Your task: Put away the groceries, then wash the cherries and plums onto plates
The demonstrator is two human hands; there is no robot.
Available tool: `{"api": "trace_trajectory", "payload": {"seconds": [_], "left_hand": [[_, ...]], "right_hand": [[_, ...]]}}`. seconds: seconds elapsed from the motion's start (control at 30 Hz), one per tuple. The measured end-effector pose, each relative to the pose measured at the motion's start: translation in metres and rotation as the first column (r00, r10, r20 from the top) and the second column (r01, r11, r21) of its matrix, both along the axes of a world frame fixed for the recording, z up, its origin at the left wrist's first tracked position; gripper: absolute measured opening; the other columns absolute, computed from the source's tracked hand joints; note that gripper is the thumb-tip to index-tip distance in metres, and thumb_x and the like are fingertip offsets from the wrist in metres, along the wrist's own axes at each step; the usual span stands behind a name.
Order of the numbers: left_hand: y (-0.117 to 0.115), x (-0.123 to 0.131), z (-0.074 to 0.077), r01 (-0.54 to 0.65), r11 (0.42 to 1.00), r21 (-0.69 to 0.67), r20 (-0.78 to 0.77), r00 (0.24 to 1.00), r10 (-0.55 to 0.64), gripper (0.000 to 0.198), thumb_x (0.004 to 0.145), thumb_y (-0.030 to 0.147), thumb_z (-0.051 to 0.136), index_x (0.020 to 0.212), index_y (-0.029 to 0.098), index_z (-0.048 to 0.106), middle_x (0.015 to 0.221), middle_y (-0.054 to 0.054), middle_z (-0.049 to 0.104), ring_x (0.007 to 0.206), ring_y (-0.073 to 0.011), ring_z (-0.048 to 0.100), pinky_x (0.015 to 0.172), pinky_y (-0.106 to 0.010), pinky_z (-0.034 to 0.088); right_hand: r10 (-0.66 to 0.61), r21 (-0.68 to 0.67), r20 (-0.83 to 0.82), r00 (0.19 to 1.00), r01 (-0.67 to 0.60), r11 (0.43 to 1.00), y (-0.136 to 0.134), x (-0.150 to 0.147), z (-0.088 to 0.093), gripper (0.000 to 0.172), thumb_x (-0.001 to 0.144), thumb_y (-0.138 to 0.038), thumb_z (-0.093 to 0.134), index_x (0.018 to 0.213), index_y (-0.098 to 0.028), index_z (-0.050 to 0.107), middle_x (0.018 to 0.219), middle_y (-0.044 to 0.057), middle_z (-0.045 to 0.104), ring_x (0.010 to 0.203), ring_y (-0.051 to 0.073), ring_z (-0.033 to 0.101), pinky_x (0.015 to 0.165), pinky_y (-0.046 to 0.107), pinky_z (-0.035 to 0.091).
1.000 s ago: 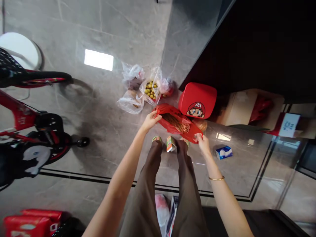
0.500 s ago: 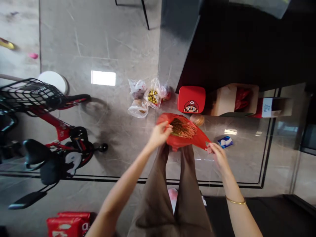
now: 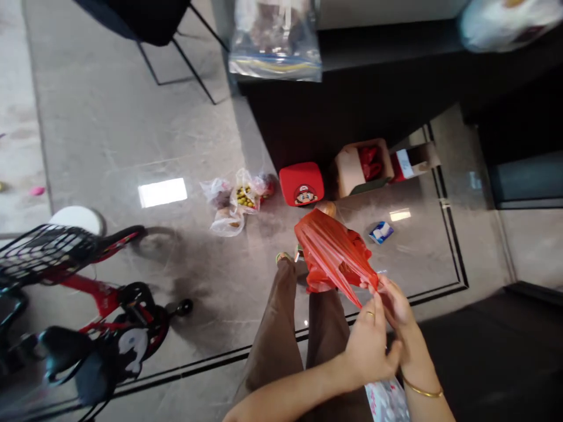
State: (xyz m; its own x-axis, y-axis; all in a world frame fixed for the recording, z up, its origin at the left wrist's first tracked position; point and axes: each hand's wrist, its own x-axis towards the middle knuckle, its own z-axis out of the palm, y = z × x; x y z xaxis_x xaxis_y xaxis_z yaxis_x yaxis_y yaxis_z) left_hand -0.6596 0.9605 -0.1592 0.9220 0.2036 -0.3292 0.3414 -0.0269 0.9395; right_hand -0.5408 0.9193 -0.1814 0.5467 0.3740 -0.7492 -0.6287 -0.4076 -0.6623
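A red plastic bag (image 3: 331, 253) hangs in front of my legs, its top gathered into a twisted neck. My left hand (image 3: 368, 346) and my right hand (image 3: 396, 302) are close together at that neck, both with fingers closed on it. The bag's contents are hidden by the red film. My right wrist wears a thin gold bangle (image 3: 421, 391). My brown trousers (image 3: 281, 346) show below the bag.
On the floor lie several clear bags of fruit (image 3: 235, 199), a red lidded box with a cartoon face (image 3: 301, 184), a cardboard box (image 3: 360, 166) and a small blue tissue pack (image 3: 380, 232). A red child's bicycle (image 3: 79, 287) stands at left. A dark counter (image 3: 373, 70) is ahead.
The bag was held open between my spread hands, showing thin brown sticks. My hands have come together, the bag's mouth is gathered shut and lifted, and my view has risen.
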Motion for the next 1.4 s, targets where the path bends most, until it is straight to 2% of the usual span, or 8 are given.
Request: {"api": "trace_trajectory", "payload": {"seconds": [0.2, 0.43, 0.6, 0.7, 0.8, 0.9, 1.07, 1.4], "left_hand": [[0.006, 0.002, -0.057, -0.086, 0.958, 0.275, 0.16, 0.986, 0.043, 0.033, 0.087, 0.016, 0.045, 0.116, 0.023, 0.06, 0.121, -0.01, 0.065, 0.13, -0.023, 0.047, 0.109, -0.046, 0.04], [-0.001, 0.055, -0.119, 0.158, 0.764, 0.626, -0.156, 0.985, -0.075, 0.097, 0.07, 0.042, 0.072, 0.147, 0.007, 0.025, 0.155, -0.028, 0.011, 0.146, -0.0375, 0.005, 0.114, -0.061, 0.01], [-0.038, 0.137, -0.115, 0.262, 0.938, 0.228, -0.019, 0.964, -0.265, 0.041, 0.08, 0.021, 0.054, 0.12, 0.021, 0.063, 0.133, -0.01, 0.058, 0.134, -0.0255, 0.042, 0.117, -0.047, 0.02], [-0.053, 0.153, -0.114, -0.001, 0.999, -0.034, -0.066, 0.998, -0.001, 0.032, 0.087, 0.03, 0.046, 0.105, 0.017, 0.07, 0.111, -0.01, 0.07, 0.115, -0.0247, 0.059, 0.108, -0.042, 0.038], [-0.053, 0.147, -0.122, -0.505, 0.861, -0.064, -0.229, 0.847, 0.48, 0.048, 0.091, 0.051, 0.038, 0.102, 0.015, 0.067, 0.104, -0.012, 0.072, 0.101, -0.0241, 0.065, 0.092, -0.038, 0.051], [-0.045, 0.143, -0.13, -0.753, 0.657, -0.031, -0.256, 0.642, 0.723, 0.055, 0.086, 0.06, 0.046, 0.113, 0.014, 0.061, 0.111, -0.011, 0.069, 0.103, -0.0224, 0.065, 0.091, -0.036, 0.051], [-0.034, 0.17, -0.121, -0.778, 0.594, -0.205, -0.164, 0.625, 0.763, 0.058, 0.084, 0.061, 0.052, 0.114, 0.012, 0.062, 0.127, -0.013, 0.062, 0.122, -0.0233, 0.055, 0.106, -0.039, 0.042], [-0.021, 0.212, -0.08, -0.644, 0.662, -0.384, 0.023, 0.71, 0.704, 0.058, 0.081, 0.061, 0.055, 0.117, 0.016, 0.064, 0.129, -0.011, 0.061, 0.128, -0.0275, 0.048, 0.112, -0.045, 0.034]], "right_hand": [[-0.173, 0.105, 0.059, 0.983, 0.167, 0.98, -0.046, 0.025, 0.001, 0.026, 0.076, -0.046, 0.067, 0.077, -0.022, 0.059, 0.048, -0.01, 0.039, 0.051, 0.01, 0.049, 0.09, 0.035, 0.046], [-0.038, 0.181, 0.089, 0.995, 0.021, 0.983, -0.105, 0.047, 0.027, 0.036, 0.082, -0.05, 0.062, 0.1, -0.02, 0.058, 0.075, 0.002, 0.067, 0.081, 0.02, 0.065, 0.089, 0.039, 0.046], [0.017, 0.206, 0.094, 0.995, -0.036, 0.978, -0.164, 0.097, 0.062, 0.04, 0.084, -0.049, 0.061, 0.111, -0.02, 0.056, 0.101, 0.011, 0.071, 0.101, 0.024, 0.065, 0.093, 0.041, 0.047], [0.008, 0.185, 0.15, 0.989, -0.036, 0.982, -0.21, 0.135, 0.08, 0.033, 0.084, -0.044, 0.063, 0.108, -0.021, 0.058, 0.102, 0.01, 0.07, 0.096, 0.023, 0.067, 0.09, 0.041, 0.05], [-0.024, 0.178, 0.207, 0.978, -0.014, 0.984, -0.251, 0.163, 0.095, 0.032, 0.087, -0.04, 0.061, 0.112, -0.02, 0.059, 0.094, 0.008, 0.069, 0.076, 0.019, 0.067, 0.077, 0.037, 0.053], [0.003, 0.169, 0.228, 0.974, -0.043, 0.985, -0.274, 0.179, 0.105, 0.03, 0.088, -0.037, 0.06, 0.111, -0.019, 0.061, 0.079, 0.005, 0.066, 0.06, 0.014, 0.06, 0.061, 0.03, 0.051], [-0.076, 0.232, 0.245, 0.966, 0.018, 0.973, -0.285, 0.196, 0.113, 0.029, 0.087, -0.042, 0.059, 0.104, -0.019, 0.065, 0.067, 0.004, 0.06, 0.051, 0.012, 0.049, 0.043, 0.025, 0.038], [-0.147, 0.36, 0.319, 0.936, 0.023, 0.932, -0.276, 0.217, 0.146, 0.034, 0.089, -0.044, 0.053, 0.104, -0.018, 0.069, 0.067, 0.007, 0.061, 0.054, 0.014, 0.051, 0.04, 0.025, 0.036]]}}
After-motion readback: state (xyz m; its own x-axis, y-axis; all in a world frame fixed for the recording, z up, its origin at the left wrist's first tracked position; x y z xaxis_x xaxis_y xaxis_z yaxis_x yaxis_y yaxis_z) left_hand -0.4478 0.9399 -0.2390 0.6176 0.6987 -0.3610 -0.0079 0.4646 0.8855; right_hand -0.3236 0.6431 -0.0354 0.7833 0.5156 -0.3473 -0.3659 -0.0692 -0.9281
